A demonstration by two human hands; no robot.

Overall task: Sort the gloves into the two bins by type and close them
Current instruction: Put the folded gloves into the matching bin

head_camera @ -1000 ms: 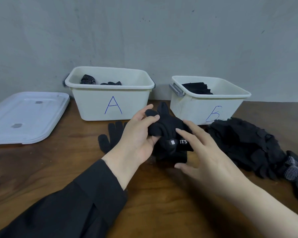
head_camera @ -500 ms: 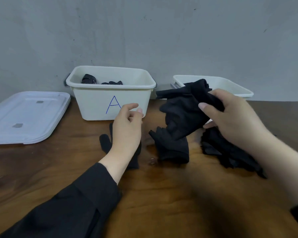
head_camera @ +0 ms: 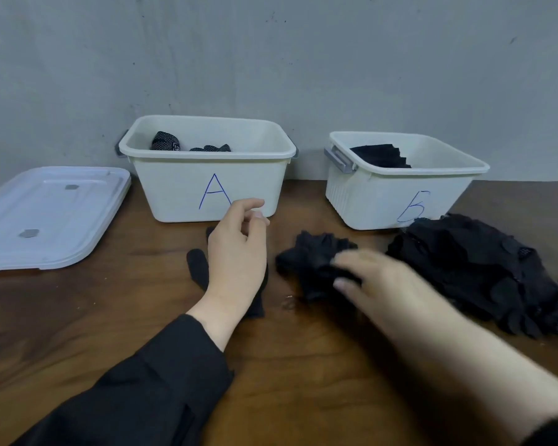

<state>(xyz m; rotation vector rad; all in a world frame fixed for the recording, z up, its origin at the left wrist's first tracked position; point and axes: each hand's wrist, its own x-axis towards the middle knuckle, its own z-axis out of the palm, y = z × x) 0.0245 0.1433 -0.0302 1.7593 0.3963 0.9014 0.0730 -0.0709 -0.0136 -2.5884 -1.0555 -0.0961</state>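
Two white bins stand at the wall: bin A (head_camera: 174, 191) with dotted black gloves (head_camera: 166, 143) inside, and bin B (head_camera: 368, 201) with a plain black glove (head_camera: 380, 156) inside. My left hand (head_camera: 236, 252) hovers in front of bin A, fingers loosely curled and holding nothing, above a flat black knit glove (head_camera: 197, 267). My right hand (head_camera: 377, 278) is motion-blurred. Its fingers and thumb are apart at the right edge of a crumpled black glove (head_camera: 310, 262) on the table. A pile of black gloves (head_camera: 464, 262) lies in front of bin B.
A white lid (head_camera: 45, 217) lies flat on the wooden table (head_camera: 78, 317) left of bin A. A grey wall stands right behind both bins. Bin B has a grey latch handle (head_camera: 339, 160) on its left side. No second lid is in view.
My right hand held a black glove up near bin B half a second ago. It has since come down without it to the crumpled glove. My left hand has barely moved.
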